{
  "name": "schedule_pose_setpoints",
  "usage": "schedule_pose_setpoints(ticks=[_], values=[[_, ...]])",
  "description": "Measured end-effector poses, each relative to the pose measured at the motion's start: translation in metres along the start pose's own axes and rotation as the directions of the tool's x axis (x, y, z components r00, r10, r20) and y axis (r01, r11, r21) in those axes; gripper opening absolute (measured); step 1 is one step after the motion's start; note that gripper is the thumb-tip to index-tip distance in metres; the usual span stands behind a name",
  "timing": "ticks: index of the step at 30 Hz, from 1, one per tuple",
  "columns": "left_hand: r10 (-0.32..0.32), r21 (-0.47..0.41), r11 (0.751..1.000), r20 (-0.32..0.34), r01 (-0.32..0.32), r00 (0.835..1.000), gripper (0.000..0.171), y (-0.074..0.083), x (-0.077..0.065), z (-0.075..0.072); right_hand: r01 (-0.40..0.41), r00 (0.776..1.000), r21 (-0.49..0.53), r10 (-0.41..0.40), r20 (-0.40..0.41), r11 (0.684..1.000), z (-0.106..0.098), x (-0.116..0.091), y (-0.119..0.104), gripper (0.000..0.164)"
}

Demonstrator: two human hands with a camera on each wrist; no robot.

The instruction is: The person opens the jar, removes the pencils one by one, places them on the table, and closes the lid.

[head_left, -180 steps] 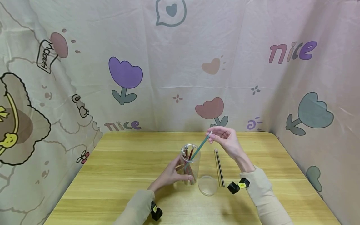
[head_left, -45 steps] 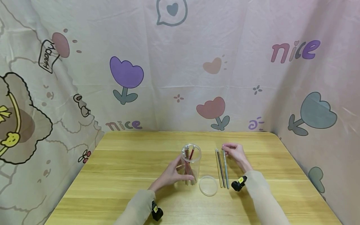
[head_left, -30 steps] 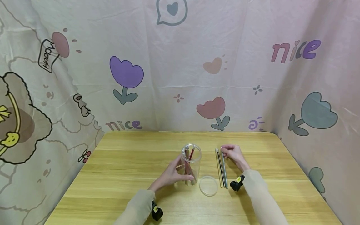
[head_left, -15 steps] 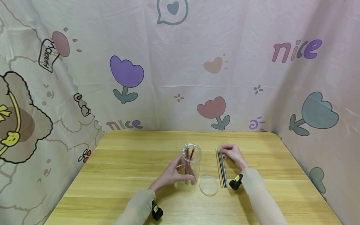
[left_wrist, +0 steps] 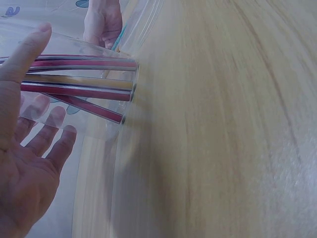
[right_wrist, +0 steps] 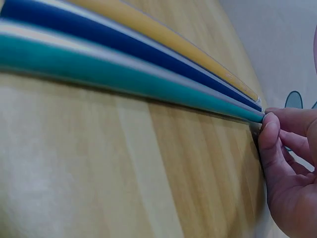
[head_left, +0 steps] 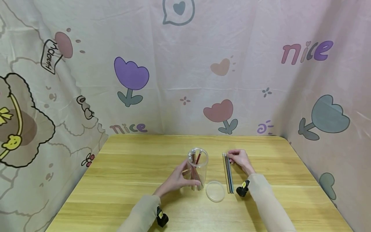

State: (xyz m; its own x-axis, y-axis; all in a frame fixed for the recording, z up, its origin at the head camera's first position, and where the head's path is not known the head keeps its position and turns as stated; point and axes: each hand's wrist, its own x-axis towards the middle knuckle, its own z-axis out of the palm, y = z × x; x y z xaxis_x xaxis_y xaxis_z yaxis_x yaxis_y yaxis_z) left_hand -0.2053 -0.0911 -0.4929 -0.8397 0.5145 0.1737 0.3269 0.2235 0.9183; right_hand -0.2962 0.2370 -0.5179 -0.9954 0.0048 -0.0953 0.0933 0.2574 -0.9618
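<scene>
1. Green pencil [right_wrist: 99, 69] lies flat on the worktop [head_left: 130, 167], its far end pinched between the right hand's [head_left: 239, 159] thumb and forefinger.
2. Just left of the right hand's pinch, the blue pencil [right_wrist: 124, 45] and yellow pencil [right_wrist: 148, 25] run alongside; whether green and blue touch all along, I cannot tell.
3. Curled round the clear jar [head_left: 202, 174], the left hand [head_left: 175, 179] is well apart from the right; red pencils [left_wrist: 84, 95] lean inside the jar.
4. Between the hands and nearer the person, the lid [head_left: 215, 191] lies flat.
5. Lining up this row seems the step in hand: a light pinch and small leftward nudges would suit, matching the far ends before letting go.
6. Pressing hard could skew the neighbours; a steady left hand should guard the jar against tipping.
</scene>
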Motion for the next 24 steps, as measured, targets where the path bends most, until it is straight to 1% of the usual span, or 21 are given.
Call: schedule_pose_setpoints(ticks=[4,9,11,13,18,24], values=[[0.001,0.008,1.0,0.002,-0.001,1.0,0.099,0.0,0.0005,-0.0003,0.005,1.0,-0.004,-0.005,-0.014,1.0,0.0017,-0.002,-0.0002,0.03],[0.008,0.008,1.0,0.006,-0.008,1.0,0.099,0.0004,0.0002,-0.0006,0.078,0.997,0.025,-0.078,-0.009,0.997,0.0029,-0.0073,-0.0001,0.026],[0.011,0.007,1.0,0.006,-0.011,1.0,0.099,0.0003,0.0003,-0.0009,0.094,0.996,0.027,-0.094,-0.011,0.995,0.0031,-0.0088,-0.0003,0.025],[0.015,0.009,1.0,0.006,-0.015,1.0,0.098,0.0002,0.0004,-0.0011,0.078,0.997,0.017,-0.078,-0.023,0.997,0.0038,-0.0088,-0.0005,0.025],[0.023,0.013,1.0,0.004,-0.023,1.0,0.098,-0.0005,0.0002,-0.001,0.003,0.999,-0.031,-0.005,-0.052,1.0,0.0058,-0.0049,-0.0001,0.029],[0.033,0.008,0.999,0.005,-0.033,0.999,0.1,-0.001,0.0004,-0.0006,-0.008,0.998,-0.046,0.005,-0.055,0.999,0.0062,-0.0041,-0.0006,0.029]])
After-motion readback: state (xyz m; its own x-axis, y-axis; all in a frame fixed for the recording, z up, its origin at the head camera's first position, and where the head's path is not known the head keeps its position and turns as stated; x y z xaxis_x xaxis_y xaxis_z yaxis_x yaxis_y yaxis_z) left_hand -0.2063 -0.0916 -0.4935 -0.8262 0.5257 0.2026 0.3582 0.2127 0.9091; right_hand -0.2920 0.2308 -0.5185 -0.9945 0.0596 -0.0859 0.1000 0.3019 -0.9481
